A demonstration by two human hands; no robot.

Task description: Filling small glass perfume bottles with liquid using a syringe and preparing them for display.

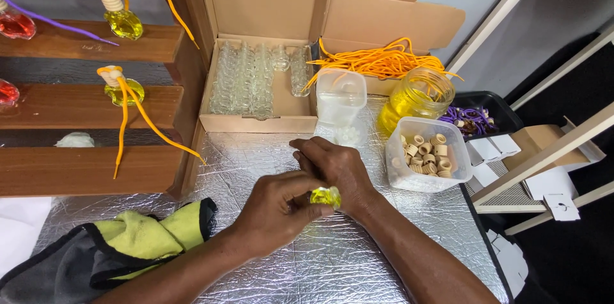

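Observation:
Over the silver foil-covered table (pixel 358 259), my left hand (pixel 278 211) is closed around a small glass bottle of yellow liquid (pixel 326 196). Only the bottle's end shows past my fingers. My right hand (pixel 332 166) crosses behind it, fingers curled at the bottle's top; what they pinch is hidden. Just beyond my hands stands a clear plastic tub (pixel 341 96) with small white pieces at its bottom.
An open cardboard box (pixel 256 122) holds several empty glass bottles. Right of it lie orange cords (pixel 377 61), a jar of yellow liquid (pixel 416 96) and a tub of wooden caps (pixel 427 150). Wooden shelves (pixel 83 170) at left carry filled bottles. A yellow-grey cloth (pixel 121 243) lies at front left.

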